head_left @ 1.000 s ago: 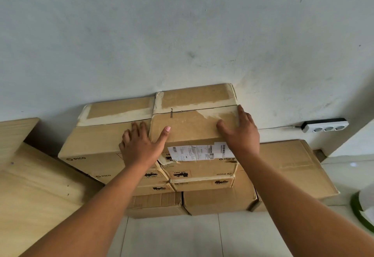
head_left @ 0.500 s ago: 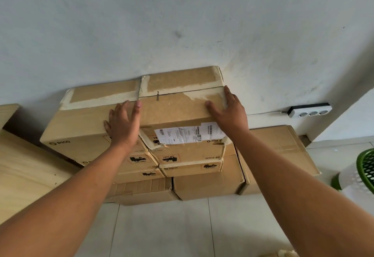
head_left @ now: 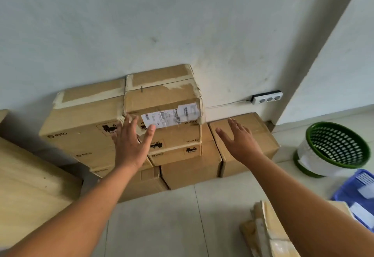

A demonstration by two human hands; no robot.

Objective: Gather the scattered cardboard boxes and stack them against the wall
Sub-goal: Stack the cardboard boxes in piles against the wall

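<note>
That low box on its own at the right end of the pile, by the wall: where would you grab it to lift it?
Probably by its two short ends, one open hand on each, reaching down from the front. The low box lies flat on the floor with nothing on top. Its left end sits close against the neighbouring stack, so it likely needs sliding right first. Both the left hand and right hand are free.

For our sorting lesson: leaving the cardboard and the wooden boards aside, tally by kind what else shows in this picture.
Hands: 2, the left hand and the right hand
green basket: 1
white power strip: 1
blue tray: 1
Total: 5
</note>
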